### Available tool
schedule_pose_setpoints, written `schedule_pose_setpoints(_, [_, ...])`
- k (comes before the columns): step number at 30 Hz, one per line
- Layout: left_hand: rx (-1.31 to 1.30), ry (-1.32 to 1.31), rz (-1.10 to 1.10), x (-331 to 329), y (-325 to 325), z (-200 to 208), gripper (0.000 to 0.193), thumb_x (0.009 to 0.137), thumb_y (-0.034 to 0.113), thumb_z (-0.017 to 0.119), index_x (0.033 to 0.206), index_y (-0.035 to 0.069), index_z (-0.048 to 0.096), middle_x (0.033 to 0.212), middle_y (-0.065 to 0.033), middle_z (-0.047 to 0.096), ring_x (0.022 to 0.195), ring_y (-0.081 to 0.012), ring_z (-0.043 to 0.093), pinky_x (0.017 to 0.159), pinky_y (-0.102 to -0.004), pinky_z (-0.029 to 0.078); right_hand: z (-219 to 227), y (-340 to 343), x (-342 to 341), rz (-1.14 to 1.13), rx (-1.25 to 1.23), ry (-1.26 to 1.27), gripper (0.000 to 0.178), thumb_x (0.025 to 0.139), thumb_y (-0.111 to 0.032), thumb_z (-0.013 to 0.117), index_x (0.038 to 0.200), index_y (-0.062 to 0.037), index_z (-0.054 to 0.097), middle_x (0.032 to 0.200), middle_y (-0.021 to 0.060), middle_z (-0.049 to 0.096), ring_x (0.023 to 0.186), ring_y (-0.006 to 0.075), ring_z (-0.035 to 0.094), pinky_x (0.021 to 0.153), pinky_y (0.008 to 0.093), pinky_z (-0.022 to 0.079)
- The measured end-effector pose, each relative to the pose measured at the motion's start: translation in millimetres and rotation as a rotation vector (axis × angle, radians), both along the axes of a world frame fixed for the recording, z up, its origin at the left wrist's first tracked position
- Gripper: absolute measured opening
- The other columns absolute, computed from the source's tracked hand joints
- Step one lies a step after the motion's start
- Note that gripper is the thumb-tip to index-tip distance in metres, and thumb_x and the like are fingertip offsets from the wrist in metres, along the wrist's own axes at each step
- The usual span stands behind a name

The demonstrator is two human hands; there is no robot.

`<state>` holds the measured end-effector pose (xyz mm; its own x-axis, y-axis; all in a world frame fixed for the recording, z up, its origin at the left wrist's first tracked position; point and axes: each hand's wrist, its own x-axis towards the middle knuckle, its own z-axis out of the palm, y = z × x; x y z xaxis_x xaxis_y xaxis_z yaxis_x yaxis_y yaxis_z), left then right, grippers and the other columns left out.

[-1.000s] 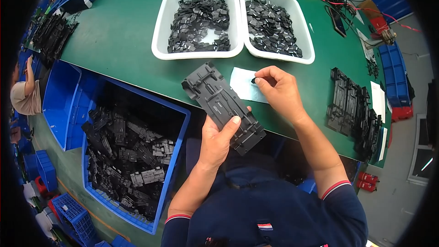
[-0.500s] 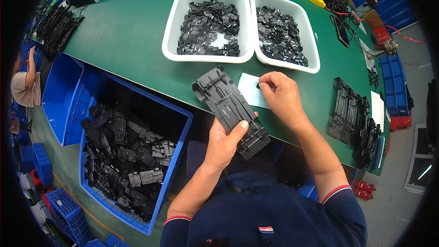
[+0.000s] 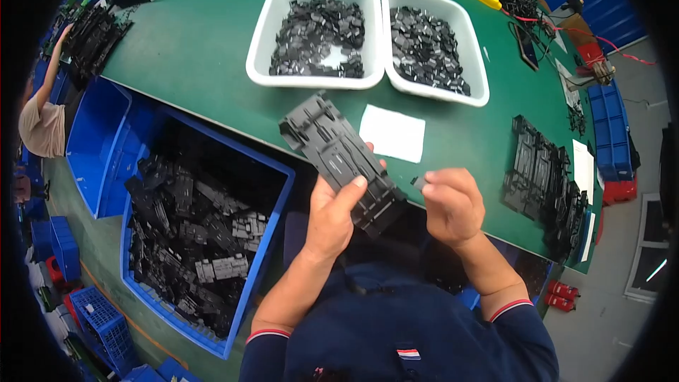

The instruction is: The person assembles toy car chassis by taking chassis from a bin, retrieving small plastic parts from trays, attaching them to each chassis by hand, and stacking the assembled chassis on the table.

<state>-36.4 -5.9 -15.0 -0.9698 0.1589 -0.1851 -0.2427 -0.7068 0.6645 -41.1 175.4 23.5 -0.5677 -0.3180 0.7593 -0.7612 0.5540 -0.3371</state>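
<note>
My left hand [image 3: 334, 213] grips a long black plastic frame part [image 3: 339, 159] from below, held tilted over the near edge of the green table [image 3: 191, 49]. My right hand [image 3: 453, 205] is just right of the frame's lower end and pinches a small black piece [image 3: 419, 182] between its fingertips. A white paper sheet [image 3: 392, 134] lies on the table beyond both hands.
Two white tubs [image 3: 315, 25] [image 3: 435, 42] of small black parts stand at the back. A blue crate [image 3: 205, 226] of black frames sits at my left. Stacked black frames [image 3: 544, 184] lie at the right. Another person [image 3: 42, 124] works at the far left.
My right hand has come back from the white paper toward me and now holds a small black piece beside the frame. The left hand keeps the frame.
</note>
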Motion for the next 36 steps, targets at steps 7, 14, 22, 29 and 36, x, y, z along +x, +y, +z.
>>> schedule_pose_setpoints(7, [-0.002,0.076,0.078,7.1,-5.5,20.1,0.048,0.090,0.003,0.049,0.136,-0.003,0.035,0.135,-0.0210,0.045,0.121,-0.0326,0.051,0.102,-0.0434,0.042,-26.9,-0.8,33.1,0.165,-0.070,-0.014,0.036,0.069,0.013,0.064,0.100,-0.0040,0.058,0.099,0.0129,0.059,0.075,0.0242,0.064,0.063,0.0314,0.055])
schedule_pose_setpoints(14, [-0.006,0.108,0.142,20.5,-2.8,28.1,0.047,0.092,0.004,0.053,0.135,-0.001,0.035,0.135,-0.0193,0.046,0.123,-0.0321,0.050,0.103,-0.0424,0.041,-36.9,-9.7,49.9,0.219,-0.090,-0.073,0.036,0.069,0.013,0.064,0.101,-0.0032,0.058,0.098,0.0129,0.059,0.079,0.0255,0.065,0.065,0.0326,0.056])
schedule_pose_setpoints(22, [-0.081,0.169,0.146,24.8,-2.5,25.0,0.044,0.093,0.001,0.049,0.135,-0.001,0.035,0.135,-0.0182,0.046,0.122,-0.0291,0.051,0.103,-0.0396,0.042,-33.1,-20.8,56.1,0.213,-0.067,-0.130,0.035,0.070,0.011,0.068,0.101,-0.0030,0.058,0.097,0.0129,0.059,0.077,0.0259,0.065,0.065,0.0329,0.056])
schedule_pose_setpoints(29, [-0.167,0.217,0.140,25.1,-2.7,23.6,0.045,0.095,-0.001,0.045,0.137,-0.002,0.031,0.137,-0.0191,0.043,0.124,-0.0285,0.049,0.104,-0.0383,0.040,-29.6,-28.1,54.9,0.171,-0.034,-0.172,0.033,0.070,0.008,0.071,0.098,-0.0033,0.059,0.095,0.0125,0.061,0.075,0.0251,0.063,0.062,0.0317,0.054])
schedule_pose_setpoints(36, [-0.155,0.240,0.141,23.7,-1.0,20.5,0.047,0.094,0.001,0.046,0.138,-0.002,0.029,0.137,-0.0199,0.042,0.124,-0.0285,0.048,0.104,-0.0385,0.040,-28.8,-28.5,54.1,0.175,-0.033,-0.176,0.031,0.070,0.007,0.071,0.096,-0.0036,0.060,0.094,0.0118,0.061,0.075,0.0247,0.063,0.063,0.0321,0.053])
